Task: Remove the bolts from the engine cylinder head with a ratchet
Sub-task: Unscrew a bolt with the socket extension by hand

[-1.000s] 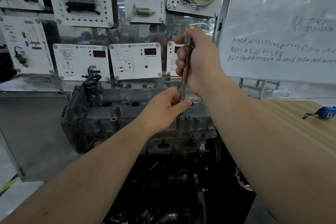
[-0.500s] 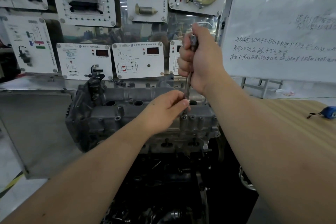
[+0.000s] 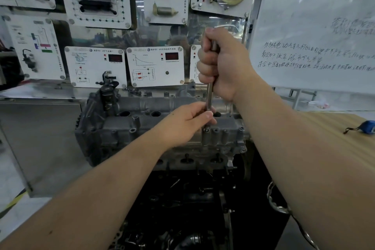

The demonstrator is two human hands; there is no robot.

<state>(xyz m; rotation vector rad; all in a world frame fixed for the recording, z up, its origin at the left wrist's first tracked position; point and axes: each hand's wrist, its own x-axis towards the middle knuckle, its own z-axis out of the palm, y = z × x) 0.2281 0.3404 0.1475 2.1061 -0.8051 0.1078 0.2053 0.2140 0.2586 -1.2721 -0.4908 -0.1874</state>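
Note:
The grey engine cylinder head (image 3: pixel 125 128) stands in the middle of the view, on a dark engine block. Above its right half a steel ratchet (image 3: pixel 209 95) stands nearly upright. My right hand (image 3: pixel 221 67) grips the upper part of its handle in a fist. My left hand (image 3: pixel 188 119) pinches the lower end of the shaft between thumb and fingers, just above a bolt boss (image 3: pixel 207 130) on the head's front edge. The tool's tip and the bolt under it are hidden by my left fingers.
Training panels (image 3: pixel 156 67) with red displays hang on the wall behind the engine. A whiteboard (image 3: pixel 316 26) with handwriting stands at the right. A wooden table (image 3: pixel 332 140) at the right carries a blue tape measure (image 3: pixel 367 127). A metal cabinet (image 3: pixel 38 144) stands at the left.
The view has shifted slightly. My right hand stays wrapped on the ratchet handle and has moved a little right and up; my left hand keeps its pinch on the lower shaft.

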